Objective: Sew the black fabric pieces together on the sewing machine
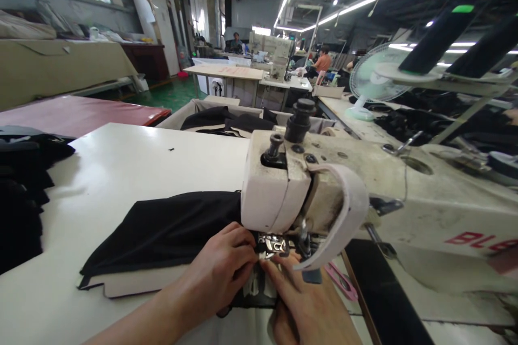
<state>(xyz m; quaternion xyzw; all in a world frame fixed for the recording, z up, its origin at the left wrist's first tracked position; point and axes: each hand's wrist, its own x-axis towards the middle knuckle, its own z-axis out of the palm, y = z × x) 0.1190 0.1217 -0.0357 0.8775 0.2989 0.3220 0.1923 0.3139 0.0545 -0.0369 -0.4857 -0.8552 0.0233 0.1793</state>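
A piece of black fabric with a pale layer along its near edge lies on the white table, running under the head of a sewing machine. My left hand is closed at the fabric just left of the metal presser foot, fingers curled and bunched. Close in front of the foot, my right hand holds the near part of the cloth, its index finger stretched toward the foot. The machine's white curved guard partly covers that hand. The needle point is hidden.
Pink thread snips lie right of my right hand. Dark cloth pieces are stacked at the left. Behind the table stands a bin of black pieces. A fan and thread cones are at the right; people work farther back.
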